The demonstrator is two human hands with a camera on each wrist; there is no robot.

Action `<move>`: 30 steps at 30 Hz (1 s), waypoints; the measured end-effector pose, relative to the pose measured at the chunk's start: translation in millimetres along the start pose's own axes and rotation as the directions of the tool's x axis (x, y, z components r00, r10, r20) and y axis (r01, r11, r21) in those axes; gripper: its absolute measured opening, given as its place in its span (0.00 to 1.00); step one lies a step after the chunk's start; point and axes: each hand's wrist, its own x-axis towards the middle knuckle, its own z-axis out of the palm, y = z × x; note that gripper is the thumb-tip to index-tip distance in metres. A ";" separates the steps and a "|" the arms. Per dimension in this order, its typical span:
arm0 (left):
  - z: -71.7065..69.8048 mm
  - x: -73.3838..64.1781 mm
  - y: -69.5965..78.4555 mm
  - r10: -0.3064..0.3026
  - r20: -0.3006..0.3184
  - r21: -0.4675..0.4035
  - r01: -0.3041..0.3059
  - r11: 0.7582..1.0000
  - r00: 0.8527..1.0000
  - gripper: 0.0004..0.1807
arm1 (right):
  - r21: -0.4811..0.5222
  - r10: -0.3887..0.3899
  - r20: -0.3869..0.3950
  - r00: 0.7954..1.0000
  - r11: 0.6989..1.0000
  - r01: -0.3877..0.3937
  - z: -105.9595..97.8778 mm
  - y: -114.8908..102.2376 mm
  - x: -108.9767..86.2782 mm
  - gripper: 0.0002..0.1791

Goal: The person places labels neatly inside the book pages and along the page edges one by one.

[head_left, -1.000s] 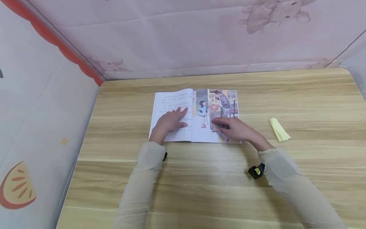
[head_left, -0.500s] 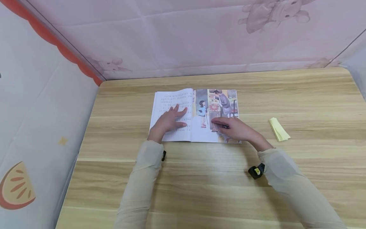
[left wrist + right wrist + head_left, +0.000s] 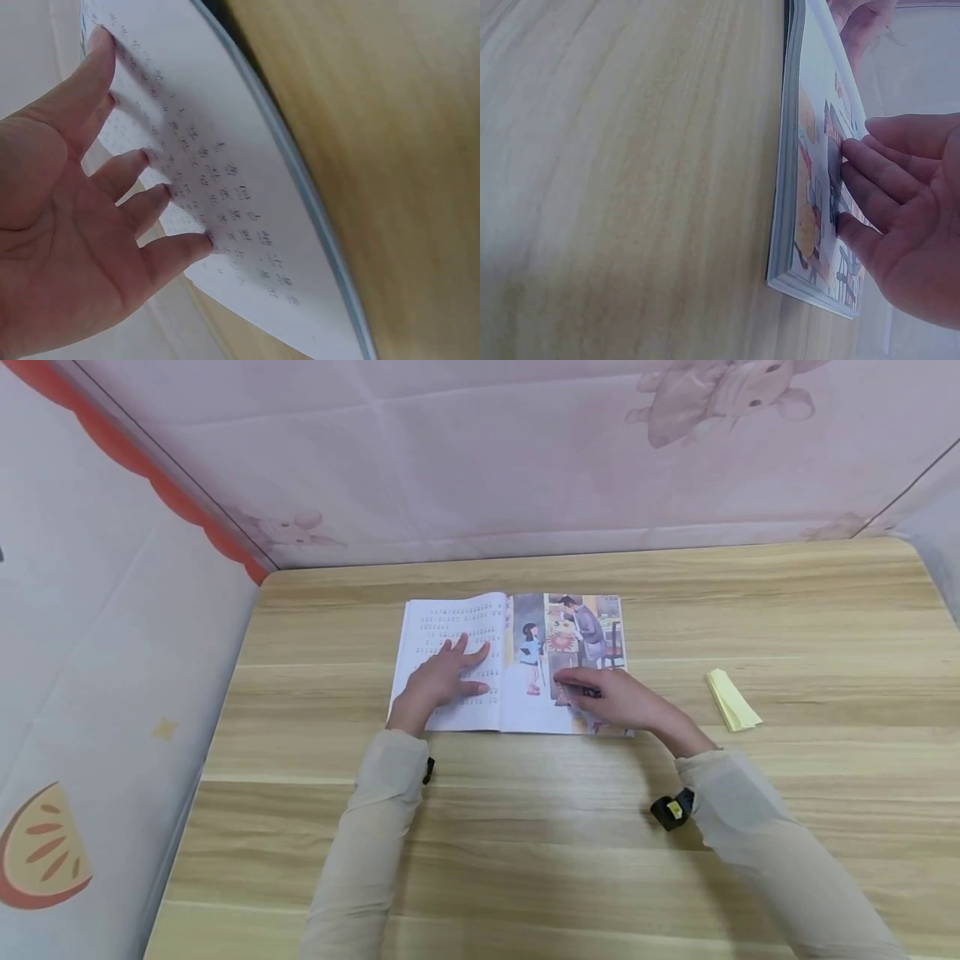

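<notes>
An open book (image 3: 480,718) lies on the wooden table, text on its left page and a colour picture of two figures on its right page. My left hand (image 3: 442,681) rests on the text page with fingers spread; in the left wrist view its fingertips (image 3: 202,244) touch the paper. On the lower part of the picture page, my right hand (image 3: 611,695) rests with its fingertips down. The right wrist view shows those fingers (image 3: 877,176) extended against the page, holding nothing. Part of the picture is hidden beneath the right hand.
A small stack of pale yellow paper strips (image 3: 732,700) lies on the table (image 3: 525,860) to the right of the book. Behind the table's far edge stands a pink patterned wall (image 3: 480,460), with a white one (image 3: 112,610) at the left.
My left hand has shifted very slightly left on the text page, its fingers spreading a little. The right hand and the book stay in place.
</notes>
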 end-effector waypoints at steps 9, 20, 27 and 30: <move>0.0 -1.5 -4.2 0.077 -0.047 -0.041 -0.079 0.996 0.996 0.38 | -0.010 -0.003 -0.001 1.000 1.000 0.003 0.9 2.1 0.9 0.21; -2.8 -9.4 -25.0 0.038 -0.089 -0.161 -0.052 0.986 0.995 0.32 | -0.011 0.001 0.001 1.000 1.000 -0.001 2.8 3.9 1.5 0.22; 1.5 -17.5 -30.4 -0.082 -0.152 -0.131 0.062 0.989 0.985 0.31 | -0.020 -0.001 -0.006 1.000 1.000 0.000 2.6 4.1 1.5 0.21; 2.5 -19.2 -31.4 -0.082 -0.154 -0.115 0.064 0.991 0.985 0.30 | -0.016 -0.004 -0.006 1.000 1.000 0.004 2.7 3.8 1.8 0.21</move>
